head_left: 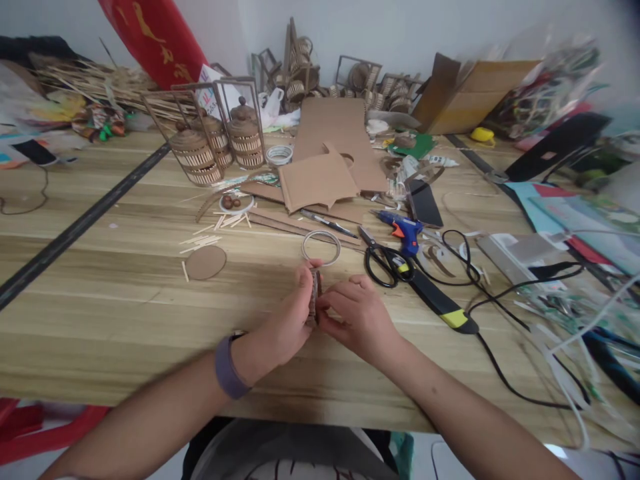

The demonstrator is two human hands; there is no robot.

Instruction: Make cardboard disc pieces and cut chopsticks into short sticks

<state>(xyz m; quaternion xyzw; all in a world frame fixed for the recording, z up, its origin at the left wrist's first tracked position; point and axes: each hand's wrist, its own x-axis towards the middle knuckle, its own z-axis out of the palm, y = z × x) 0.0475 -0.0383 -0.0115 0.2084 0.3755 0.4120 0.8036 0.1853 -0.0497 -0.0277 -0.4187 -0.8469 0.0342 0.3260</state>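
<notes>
Both hands meet over the near middle of the wooden table [125, 300]. My left hand [285, 320], with a purple band on its wrist, and my right hand [357, 313] pinch a small brown cardboard disc piece [314, 293] held on edge between their fingertips. Just beyond the fingers lies a thin pale ring [321, 247] flat on the table. A round cardboard disc [206, 262] and several thin wooden sticks [200, 240] lie to the left.
Black scissors [383, 263], a blue glue gun [403, 230] with black cable, and a black-and-yellow knife [443, 307] lie to the right. Cardboard sheets [320, 180], a phone [425, 203] and woven lantern models [215, 143] stand farther back. Clutter fills the right edge.
</notes>
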